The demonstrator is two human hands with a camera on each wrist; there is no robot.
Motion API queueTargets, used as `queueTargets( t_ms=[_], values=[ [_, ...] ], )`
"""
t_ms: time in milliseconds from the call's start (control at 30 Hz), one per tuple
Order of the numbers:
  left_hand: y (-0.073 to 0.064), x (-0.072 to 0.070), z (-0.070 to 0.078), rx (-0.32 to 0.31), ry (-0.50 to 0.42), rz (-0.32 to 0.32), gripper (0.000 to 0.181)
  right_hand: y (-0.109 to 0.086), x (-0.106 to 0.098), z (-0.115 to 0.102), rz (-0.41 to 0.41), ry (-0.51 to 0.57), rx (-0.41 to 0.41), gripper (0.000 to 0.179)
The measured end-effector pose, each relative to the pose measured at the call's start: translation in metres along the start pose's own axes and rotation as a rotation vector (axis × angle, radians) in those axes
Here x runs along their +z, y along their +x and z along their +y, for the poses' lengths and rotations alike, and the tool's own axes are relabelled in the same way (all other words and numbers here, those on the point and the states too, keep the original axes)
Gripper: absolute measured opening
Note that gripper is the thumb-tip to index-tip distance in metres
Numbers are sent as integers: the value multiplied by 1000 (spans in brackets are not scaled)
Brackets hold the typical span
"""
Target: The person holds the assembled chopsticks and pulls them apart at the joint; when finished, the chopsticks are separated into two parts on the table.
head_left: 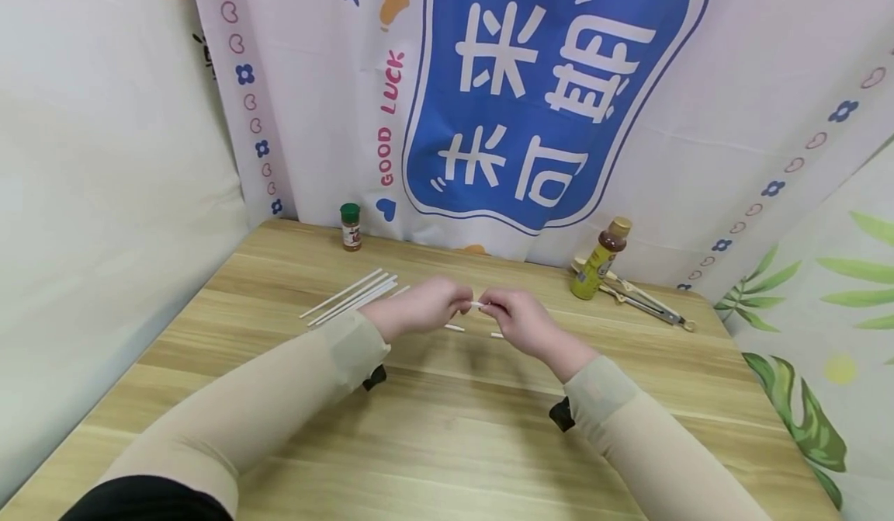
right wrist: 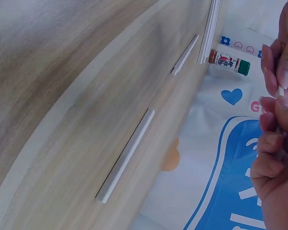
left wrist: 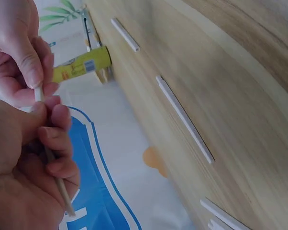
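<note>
A thin pale stick (head_left: 477,304) spans the small gap between the hands, held above the table. My left hand (head_left: 427,305) pinches it between thumb and fingers; in the left wrist view the stick's lower part (left wrist: 62,194) passes under the curled fingers and sticks out below. From the other side my right hand (head_left: 525,323) pinches the stick too, thumb and fingertips close to the left hand's. Whether the stick is whole or in pieces is hidden by the fingers. Beneath the hands, short white sticks (left wrist: 184,120) lie apart on the wooden table (head_left: 447,428).
Several longer white sticks (head_left: 352,300) lie left of the hands. A green-capped spice jar (head_left: 351,230) stands at the back left. At the right, a yellow-labelled bottle (head_left: 599,263) stands beside metal tongs (head_left: 646,301). A printed cloth (head_left: 335,117) hangs behind the table.
</note>
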State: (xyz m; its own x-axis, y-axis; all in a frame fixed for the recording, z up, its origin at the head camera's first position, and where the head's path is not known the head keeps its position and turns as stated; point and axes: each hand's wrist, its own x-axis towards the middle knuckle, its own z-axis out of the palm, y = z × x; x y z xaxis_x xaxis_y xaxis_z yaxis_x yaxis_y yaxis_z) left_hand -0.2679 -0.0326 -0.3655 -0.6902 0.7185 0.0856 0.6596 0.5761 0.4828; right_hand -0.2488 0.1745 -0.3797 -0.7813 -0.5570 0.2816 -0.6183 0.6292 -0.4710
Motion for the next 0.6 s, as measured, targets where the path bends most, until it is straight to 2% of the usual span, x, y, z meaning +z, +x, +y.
queueTargets(
  t_ms=[167,367,600],
  values=[
    [0,-3,-1,-3,-22,45,26,0,-3,1,19,-3,-2,11],
    [0,-5,-2,32,-3,27,23,-2,-8,4,-2,3,-1,11],
    [2,-5,-3,74,6,37,24,-4,-12,6,1,7,-5,13]
  ],
)
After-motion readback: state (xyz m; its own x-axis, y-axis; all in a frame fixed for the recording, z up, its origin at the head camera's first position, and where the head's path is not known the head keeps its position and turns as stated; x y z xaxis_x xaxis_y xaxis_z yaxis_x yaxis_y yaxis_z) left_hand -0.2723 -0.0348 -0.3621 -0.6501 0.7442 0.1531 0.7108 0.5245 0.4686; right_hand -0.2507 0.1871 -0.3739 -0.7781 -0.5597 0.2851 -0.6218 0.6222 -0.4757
